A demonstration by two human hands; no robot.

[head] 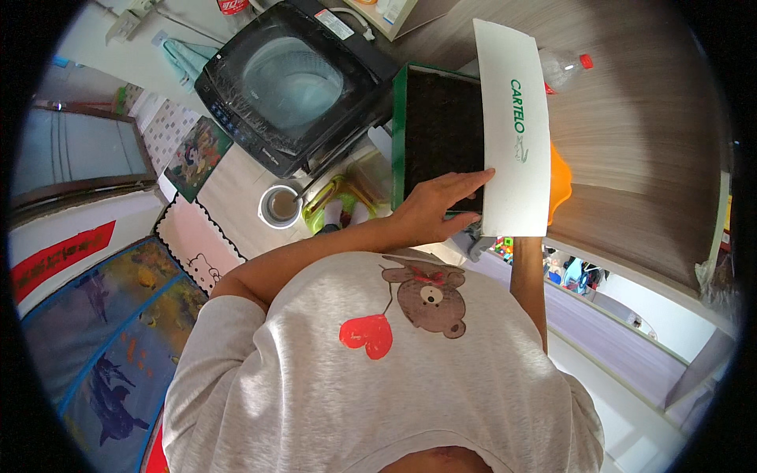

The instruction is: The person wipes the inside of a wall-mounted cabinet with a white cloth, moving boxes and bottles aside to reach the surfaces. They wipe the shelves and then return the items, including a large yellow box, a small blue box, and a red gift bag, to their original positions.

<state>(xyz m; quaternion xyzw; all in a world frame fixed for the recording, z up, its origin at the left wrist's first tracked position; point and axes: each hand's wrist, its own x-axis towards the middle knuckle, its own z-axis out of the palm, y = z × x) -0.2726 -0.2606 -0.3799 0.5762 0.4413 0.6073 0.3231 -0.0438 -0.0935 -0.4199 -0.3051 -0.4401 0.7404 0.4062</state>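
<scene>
A green-edged cardboard box point(400, 136) stands before me, a dark brown mass filling its inside. Its white lid or flap point(514, 195), printed with a green brand name, rises along the right side. My left hand point(446, 201) lies across the box's near right corner, fingers spread, the fingertips touching the white panel. Behind that panel my right hand is hidden; only the forearm shows below it. Part of an orange plastic item point(559, 183) sticks out past the panel's right edge.
A black top-loading washing machine point(272, 83) stands left of the box. On the floor are a white bucket point(280, 206) with murky liquid and a green-rimmed container point(319, 201) near my feet. A clear bottle with a red cap point(562, 68) lies behind the panel, by a wood-grain surface point(644, 154).
</scene>
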